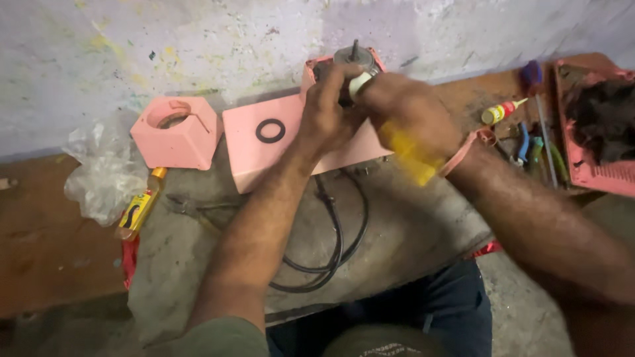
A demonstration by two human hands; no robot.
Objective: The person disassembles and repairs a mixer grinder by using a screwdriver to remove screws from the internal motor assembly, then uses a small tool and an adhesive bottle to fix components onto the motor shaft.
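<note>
Okay, starting nearest: black cable [334, 248] looped loosely on the grey work slab [410, 231], close to the front edge, just past the blue-trousered knees. Soft and floppy, no trouble to shove aside.

Further in, both hands meeting over the small motor [354, 61] at the back edge, hard against the wall. Left hand [327, 109] wrapped around the motor body, fingers curled and closed on it. Right hand [413, 116] clenched round a yellow-handled screwdriver [407, 153], tip end buried between the hands, so can't tell where it bites. Motor sitting in or on a pink plastic housing [264, 149], with a black rubber ring [270, 131] lying on the housing's flat top.

Handling guess: metal motor, dense and heavy for its size, rigid, probably a bit greasy. Best gripped round the can, not by the thin shaft poking up. Pink shell looks light and likely to crack if levered.

Left side of the slab: another pink hexagonal piece [175, 132], a small yellow bottle [139, 208], crumpled clear plastic bag [106, 172]. Far right corner: glue tube [499, 112], more tools, red tray [595, 152].
</note>
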